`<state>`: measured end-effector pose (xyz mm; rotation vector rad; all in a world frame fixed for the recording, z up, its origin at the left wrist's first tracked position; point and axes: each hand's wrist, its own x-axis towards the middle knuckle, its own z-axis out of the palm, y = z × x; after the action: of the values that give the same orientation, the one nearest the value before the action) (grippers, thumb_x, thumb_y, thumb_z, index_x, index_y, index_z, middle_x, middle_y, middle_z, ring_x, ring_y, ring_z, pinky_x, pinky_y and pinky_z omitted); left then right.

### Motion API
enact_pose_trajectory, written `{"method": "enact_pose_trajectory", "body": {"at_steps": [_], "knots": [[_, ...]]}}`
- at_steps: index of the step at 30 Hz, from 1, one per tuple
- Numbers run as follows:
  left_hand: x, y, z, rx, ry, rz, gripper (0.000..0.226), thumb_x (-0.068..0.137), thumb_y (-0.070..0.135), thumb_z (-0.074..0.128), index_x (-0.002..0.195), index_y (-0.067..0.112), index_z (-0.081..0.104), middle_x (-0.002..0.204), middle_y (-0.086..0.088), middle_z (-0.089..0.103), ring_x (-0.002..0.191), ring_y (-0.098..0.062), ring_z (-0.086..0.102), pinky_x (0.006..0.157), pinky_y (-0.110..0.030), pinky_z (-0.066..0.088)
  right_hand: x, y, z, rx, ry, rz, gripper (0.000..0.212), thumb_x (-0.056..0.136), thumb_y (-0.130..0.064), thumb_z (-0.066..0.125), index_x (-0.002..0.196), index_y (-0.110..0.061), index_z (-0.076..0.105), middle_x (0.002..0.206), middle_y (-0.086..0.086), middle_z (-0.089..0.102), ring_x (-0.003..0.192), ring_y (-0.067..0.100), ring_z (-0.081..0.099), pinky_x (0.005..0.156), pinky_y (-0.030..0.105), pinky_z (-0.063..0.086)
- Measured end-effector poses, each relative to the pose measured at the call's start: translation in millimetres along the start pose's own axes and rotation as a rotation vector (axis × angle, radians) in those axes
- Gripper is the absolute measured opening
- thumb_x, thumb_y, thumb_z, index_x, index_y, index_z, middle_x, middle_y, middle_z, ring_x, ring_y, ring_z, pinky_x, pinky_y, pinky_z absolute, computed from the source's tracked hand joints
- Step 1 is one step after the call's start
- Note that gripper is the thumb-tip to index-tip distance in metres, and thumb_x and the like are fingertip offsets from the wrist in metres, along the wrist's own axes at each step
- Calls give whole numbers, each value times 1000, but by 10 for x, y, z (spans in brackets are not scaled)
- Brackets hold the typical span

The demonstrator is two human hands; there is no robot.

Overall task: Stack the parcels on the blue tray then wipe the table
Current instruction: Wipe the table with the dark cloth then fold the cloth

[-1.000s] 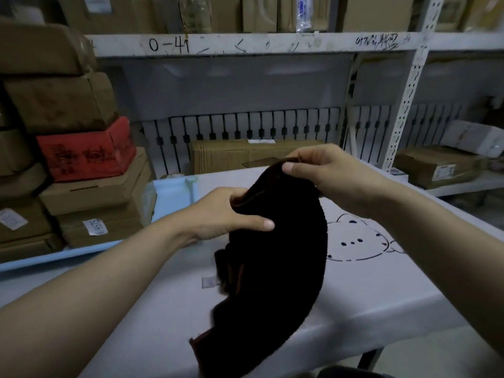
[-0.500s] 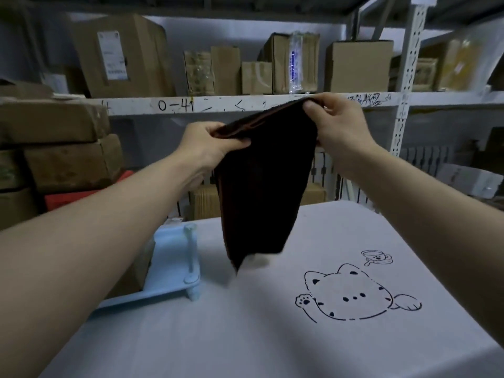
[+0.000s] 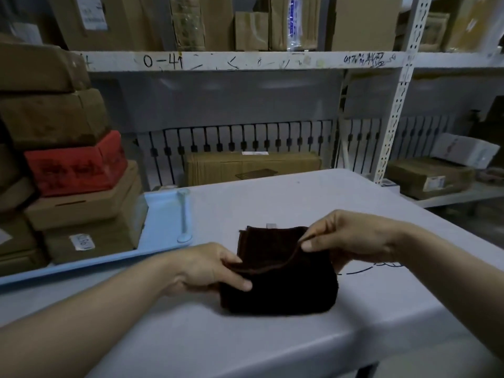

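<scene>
Pinching dark cloth (image 3: 281,285) edge, fingers (image 3: 309,244) either side

Shelf edge (image 3: 245,61), left part: "0-41" handwritten in black marker.
Shelf edge, right part: black scribbled writing, not legible.
Red box (image 3: 76,167) in the stack on the blue tray (image 3: 163,214): dark print, unreadable.
Parcel labels (image 3: 81,242): too blurred to read.

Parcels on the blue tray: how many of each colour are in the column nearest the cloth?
Red parcel: 1
Brown cardboard parcels: 4
Total: 5
More parcels at the left edge are cut off by the frame and are not counted.
</scene>
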<state>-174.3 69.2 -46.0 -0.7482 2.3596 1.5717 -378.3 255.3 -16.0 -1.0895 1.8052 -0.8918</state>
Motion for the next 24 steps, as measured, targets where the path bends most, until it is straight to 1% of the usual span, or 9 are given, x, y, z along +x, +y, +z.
{"method": "enact_pose_trajectory", "body": {"at_steps": [3, 5, 8, 10, 12, 15, 17, 21, 24], "knots": [[176, 84, -60, 15, 259, 29, 11, 81, 11, 78, 90, 15, 75, 69, 4, 68, 54, -4, 55, 47, -16, 36, 290, 10, -21, 97, 226, -60, 13, 92, -12, 68, 100, -6, 77, 92, 13, 75, 79, 23, 69, 78, 39, 59], [335, 200, -175, -85, 490, 119, 40, 80, 12, 80, 117, 12, 66, 107, -8, 70, 84, -14, 62, 70, -22, 45, 511, -27, -149, 167, 504, -113, 31, 91, -19, 72, 119, -6, 69, 106, 16, 73, 90, 27, 69, 92, 48, 57], [458, 241, -211, 193, 638, 183, 97, 75, 28, 85, 152, 16, 28, 152, -8, 37, 136, -25, 41, 107, -32, 36, 687, 59, -152, -157, 712, -55, 49, 90, -31, 73, 133, -13, 60, 119, 8, 66, 104, 27, 65, 89, 40, 54], [464, 134, -116, 405, 631, 250, 89, 72, 37, 85, 146, 22, 39, 146, -3, 40, 136, -21, 38, 111, -33, 35, 619, 195, -1, -367, 675, -102, 38, 86, -33, 75, 121, -17, 68, 110, 0, 67, 100, 20, 63, 82, 29, 48], [488, -68, -5, 553, 544, 322, 64, 69, 44, 85, 126, 28, 60, 124, 5, 53, 125, -16, 43, 106, -32, 39, 482, 320, 180, -517, 460, -201, 35, 80, -35, 81, 111, -20, 73, 103, -6, 66, 100, 14, 59, 82, 23, 44], [520, -312, 129, 698, 431, 374, 51, 72, 52, 78, 118, 32, 67, 116, 13, 57, 115, -11, 46, 100, -30, 41, 407, 515, 281, -853, 152, -154, 53, 78, -46, 78, 127, -30, 66, 122, -8, 55, 114, 13, 45, 102, 30, 38], [534, -364, 169, 741, 433, 408, 40, 84, 47, 71, 121, 31, 66, 119, 15, 58, 115, -7, 48, 100, -27, 42, 414, 594, 252, -952, 193, -179, 41, 86, -38, 70, 127, -32, 66, 125, -7, 56, 118, 17, 45, 104, 35, 37], [460, -315, 189, 916, 509, 419, 25, 99, 37, 50, 119, 30, 64, 116, 12, 64, 109, -10, 57, 92, -30, 47, 318, 559, 259, -924, 279, -309, 20, 92, -19, 61, 106, -20, 75, 106, -2, 71, 104, 21, 59, 93, 37, 45], [272, -223, 118, 744, 365, 367, 15, 99, 32, 52, 106, 29, 66, 102, 11, 68, 94, -7, 62, 88, -30, 50, 102, 451, 228, -666, 144, -244, 13, 96, -17, 62, 104, -17, 72, 91, -5, 70, 81, 9, 62, 77, 22, 49]]}}
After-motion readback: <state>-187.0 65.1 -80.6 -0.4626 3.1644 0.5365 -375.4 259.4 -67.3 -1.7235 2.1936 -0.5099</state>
